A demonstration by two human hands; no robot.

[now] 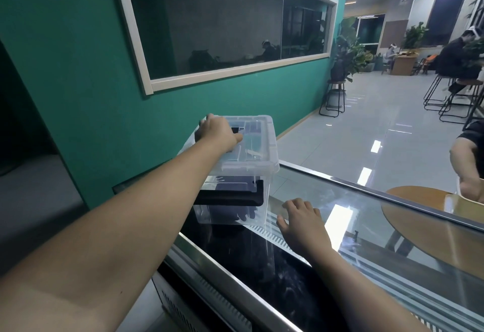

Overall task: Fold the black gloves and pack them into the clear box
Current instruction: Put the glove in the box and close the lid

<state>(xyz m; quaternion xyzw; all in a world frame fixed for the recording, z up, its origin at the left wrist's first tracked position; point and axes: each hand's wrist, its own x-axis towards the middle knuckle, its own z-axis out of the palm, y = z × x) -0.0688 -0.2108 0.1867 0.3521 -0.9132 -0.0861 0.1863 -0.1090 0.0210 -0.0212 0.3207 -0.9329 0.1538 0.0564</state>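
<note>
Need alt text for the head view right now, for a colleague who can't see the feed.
The left hand presses on the lid of the clear box, which stands on a glass-topped counter with black gloves visible inside. The right hand rests open and flat on the glass beside the box, against a teal wall.

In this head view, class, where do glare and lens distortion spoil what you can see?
Head view: ceiling-light glare streaks the glass counter and floor; the wide lens bows the window frame; the gloves show dimly through the clear box.
</note>
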